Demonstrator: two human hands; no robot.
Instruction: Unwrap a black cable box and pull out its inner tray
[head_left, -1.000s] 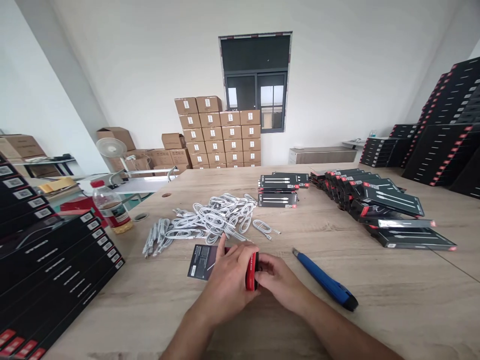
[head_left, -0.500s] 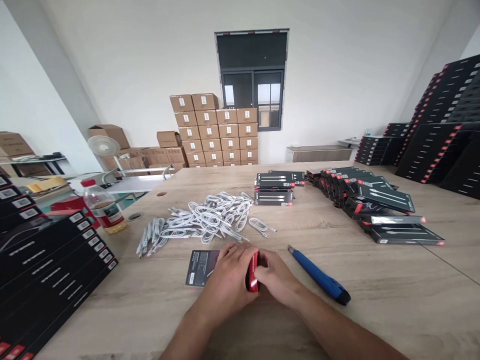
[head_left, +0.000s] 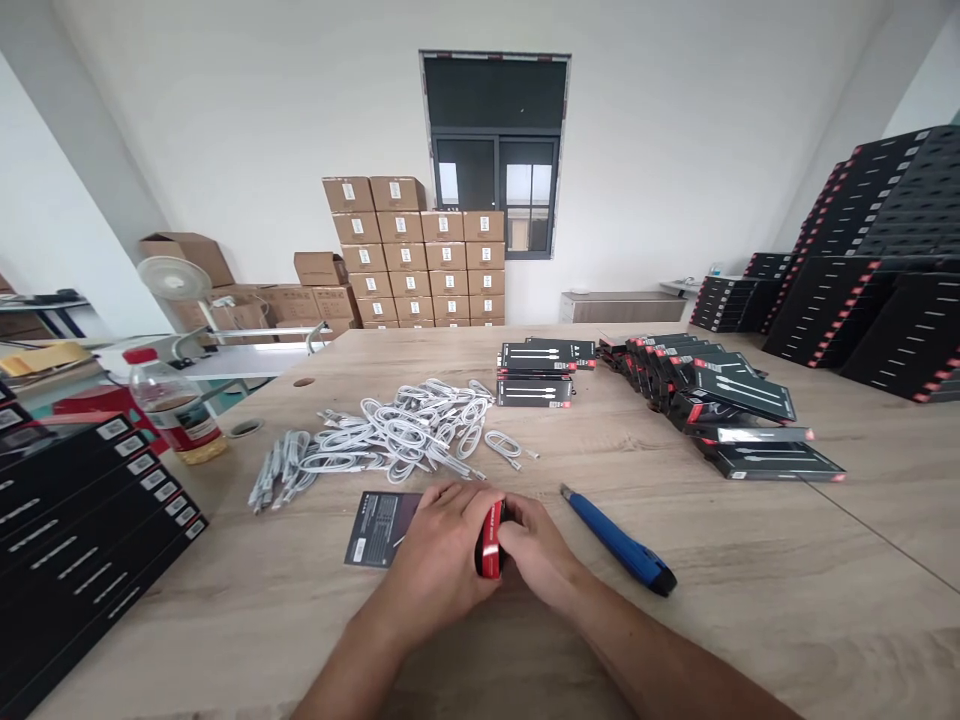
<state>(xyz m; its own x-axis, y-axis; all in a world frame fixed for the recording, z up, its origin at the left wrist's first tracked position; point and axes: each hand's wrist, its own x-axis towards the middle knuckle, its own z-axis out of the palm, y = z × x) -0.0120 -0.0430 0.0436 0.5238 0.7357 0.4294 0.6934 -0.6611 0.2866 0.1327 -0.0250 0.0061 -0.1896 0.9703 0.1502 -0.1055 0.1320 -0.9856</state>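
Note:
A small black box with a red end [head_left: 491,540] is between my hands at the table's lower middle. My left hand [head_left: 448,540] wraps over it from the left, fingers closed round it. From the right, my right hand [head_left: 534,548] grips the same box, its thumb against the red end. A flat dark printed package [head_left: 371,528] lies on the table, partly covered by my left hand. Beyond the hands spreads a pile of coiled white cables [head_left: 409,430], with a single coil [head_left: 504,447] at its right. A blue cutter [head_left: 619,540] lies right of my right hand.
Black boxes are stacked at the left [head_left: 97,520], at the back middle [head_left: 535,390] and in a leaning row [head_left: 712,390] at the right. A bottle [head_left: 176,415] stands at the left. Tall black stacks [head_left: 885,220] rise at the far right. Brown cartons [head_left: 405,255] stand behind the table.
The view has turned slightly right, so most things appear further left. The red end of the box now looks more closed, with less dark gap beside it. Both hands still hold it.

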